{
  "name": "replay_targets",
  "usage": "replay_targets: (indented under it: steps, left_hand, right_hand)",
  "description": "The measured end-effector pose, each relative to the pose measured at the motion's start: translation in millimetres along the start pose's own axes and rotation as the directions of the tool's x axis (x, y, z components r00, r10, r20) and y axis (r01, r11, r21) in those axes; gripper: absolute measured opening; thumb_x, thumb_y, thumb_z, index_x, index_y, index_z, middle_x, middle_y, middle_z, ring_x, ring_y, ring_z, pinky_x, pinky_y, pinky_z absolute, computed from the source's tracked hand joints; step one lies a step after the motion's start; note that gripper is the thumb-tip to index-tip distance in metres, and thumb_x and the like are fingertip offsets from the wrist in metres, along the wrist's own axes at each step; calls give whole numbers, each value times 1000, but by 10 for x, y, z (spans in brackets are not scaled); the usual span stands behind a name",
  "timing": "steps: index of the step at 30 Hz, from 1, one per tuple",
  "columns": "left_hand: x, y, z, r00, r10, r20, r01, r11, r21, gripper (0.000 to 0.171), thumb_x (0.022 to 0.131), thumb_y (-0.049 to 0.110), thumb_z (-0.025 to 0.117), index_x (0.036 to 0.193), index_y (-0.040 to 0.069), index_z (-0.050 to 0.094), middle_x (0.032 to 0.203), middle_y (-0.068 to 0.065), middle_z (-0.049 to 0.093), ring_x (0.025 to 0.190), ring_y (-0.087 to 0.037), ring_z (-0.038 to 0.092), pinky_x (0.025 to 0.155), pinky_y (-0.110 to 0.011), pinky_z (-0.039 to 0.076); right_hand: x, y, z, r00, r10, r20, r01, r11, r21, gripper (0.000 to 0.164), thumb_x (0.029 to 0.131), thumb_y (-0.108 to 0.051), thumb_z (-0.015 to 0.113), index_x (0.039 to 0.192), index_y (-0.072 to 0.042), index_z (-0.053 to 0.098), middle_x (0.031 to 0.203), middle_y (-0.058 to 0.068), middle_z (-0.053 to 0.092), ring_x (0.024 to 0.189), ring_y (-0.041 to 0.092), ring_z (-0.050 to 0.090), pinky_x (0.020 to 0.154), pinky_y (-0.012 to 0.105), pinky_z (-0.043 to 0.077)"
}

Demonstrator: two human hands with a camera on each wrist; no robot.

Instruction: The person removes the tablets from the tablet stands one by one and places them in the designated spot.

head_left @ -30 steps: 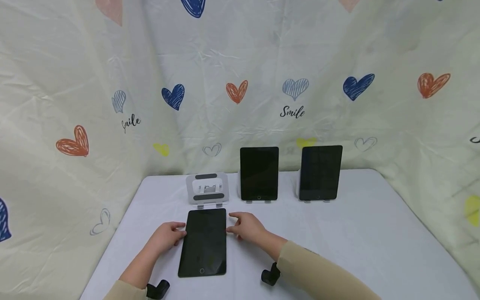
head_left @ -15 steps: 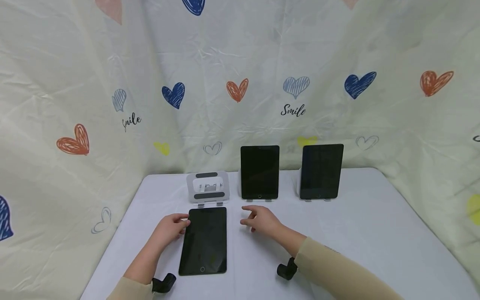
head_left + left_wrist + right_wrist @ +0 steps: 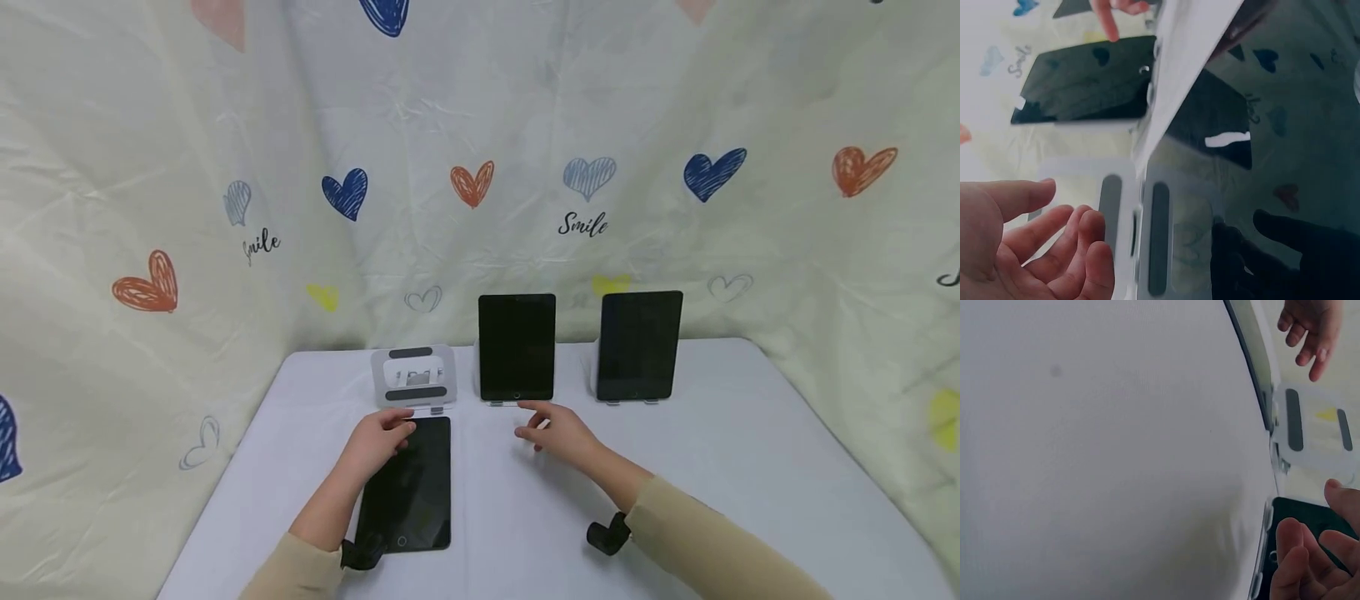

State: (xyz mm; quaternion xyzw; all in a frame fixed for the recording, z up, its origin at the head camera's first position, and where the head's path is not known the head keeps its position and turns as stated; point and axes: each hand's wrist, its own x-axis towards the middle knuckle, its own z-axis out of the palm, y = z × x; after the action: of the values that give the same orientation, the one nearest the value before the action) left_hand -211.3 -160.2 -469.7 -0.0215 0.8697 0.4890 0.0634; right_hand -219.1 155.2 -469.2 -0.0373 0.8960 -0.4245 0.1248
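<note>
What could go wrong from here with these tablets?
The right hand is close to the lower edge of the middle tablet; a bump might shift it on its stand.
The left hand is over the flat tablet, near the empty stand; a careless move could nudge that stand.
The left wrist camera overlaps the flat tablet's near corner in the head view, so lowering the wrist might knock it.

Loosely curled left hand [image 3: 1054, 259] near the pale stand [image 3: 1125, 194] — its reflection [image 3: 1316, 257] in a glossy tablet [image 3: 1316, 156].
</note>
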Motion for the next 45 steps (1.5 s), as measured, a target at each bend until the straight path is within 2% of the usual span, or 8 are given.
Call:
replay_targets:
  steps: [8, 15, 19, 22, 27, 33, 39, 45]
  left_hand:
    - [104, 180, 224, 996, 86, 31, -87, 996, 7, 36, 97, 18, 64, 131, 5, 64, 96, -11, 68, 79, -22, 64, 69, -32, 51]
    - [166, 347, 338, 994, 101, 28, -102, 994, 27, 38, 97, 24, 65, 133, 14, 64, 100, 1, 65, 80, -14, 64, 69, -33, 49]
    - [198, 392, 364, 994, 111, 25, -111, 994, 23, 38, 97, 24, 65, 133, 14, 64, 99, 1, 66, 82, -19, 66, 69, -33, 49]
    - [225, 422, 382, 993, 117, 26, -118, 993, 11, 38, 97, 24, 64, 133, 13, 64, 100, -1, 65, 85, -22, 67, 72, -35, 50]
    - [303, 438, 438, 991, 132, 11, -132, 991, -1, 40, 97, 25, 64, 135, 13, 62, 104, -2, 65, 85, -17, 67, 77, -37, 52]
    - [384, 468, 521, 992, 127, -20, -127, 992, -10, 47, 97, 26, 65, 142, 17, 56, 107, -1, 67, 83, -12, 65, 74, -34, 53]
    - [449, 477, 570, 993, 120, -18, -121, 993, -15, 48, 97, 28, 65, 143, 19, 55, 109, -1, 66, 88, -15, 63, 77, -33, 53]
    - [531, 494, 601, 991, 130, -44, -131, 991, -13, 46, 98, 28, 64, 143, 22, 55, 110, 0, 65, 84, -17, 59, 69, -31, 50]
  right_hand:
    - [-78, 241, -363, 998, -29, -56, 28, 999, -22, 59, 91, -25, 74, 145, -13, 51, 99, 1, 62, 77, 19, 63, 66, 31, 50]
    - [-202, 405, -672, 993, -43, -113, 37, 998, -57, 65, 90, -34, 74, 145, -11, 49, 104, 5, 64, 81, 21, 64, 68, 30, 51]
    - [-218, 467, -758, 990, -61, -128, 54, 997, -60, 68, 89, -38, 73, 146, -10, 48, 106, 7, 64, 82, 21, 64, 68, 29, 52]
    - [-198, 500, -794, 987, -81, -137, 72, 995, -70, 67, 91, -37, 72, 146, -8, 48, 107, 8, 64, 83, 22, 63, 69, 30, 52]
    - [-136, 507, -805, 981, -95, -167, 81, 993, -90, 63, 93, -35, 70, 147, -10, 48, 109, 8, 64, 86, 22, 58, 70, 32, 51]
    - [-54, 474, -780, 975, -98, -200, 81, 992, -96, 61, 95, -29, 68, 149, -11, 45, 110, 9, 64, 87, 23, 56, 69, 31, 51]
    - [68, 438, -736, 970, -94, -225, 78, 994, -80, 62, 96, -29, 67, 150, -12, 43, 110, 9, 65, 88, 23, 55, 69, 31, 48]
    - [192, 372, -705, 969, -82, -235, 67, 995, -74, 64, 97, -31, 65, 153, -14, 39, 114, 10, 64, 91, 23, 58, 70, 32, 48]
